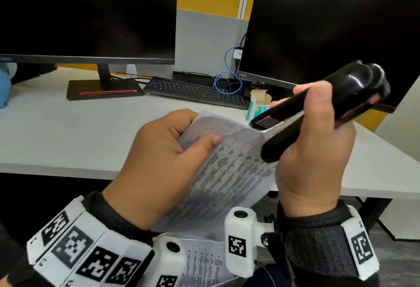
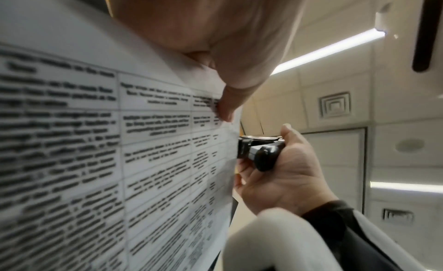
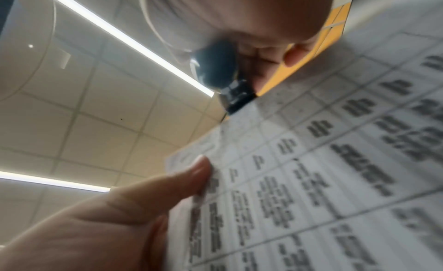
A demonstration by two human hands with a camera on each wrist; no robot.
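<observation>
A left hand holds printed papers up in the air, thumb pressed on the front and fingers curled behind their upper left, leaving the papers' top right corner free and steady. A right hand is wrapped round a black stapler whose mouth sits over that corner, probably to bind the sheets. A desk lies beyond the papers.

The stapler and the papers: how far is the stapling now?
Done: the left hand holds the printed sheets up above the desk. In hand: the right hand grips the black stapler, its mouth at the sheets' edge. Left: I see no staple yet, so pressing it shut remains.
</observation>
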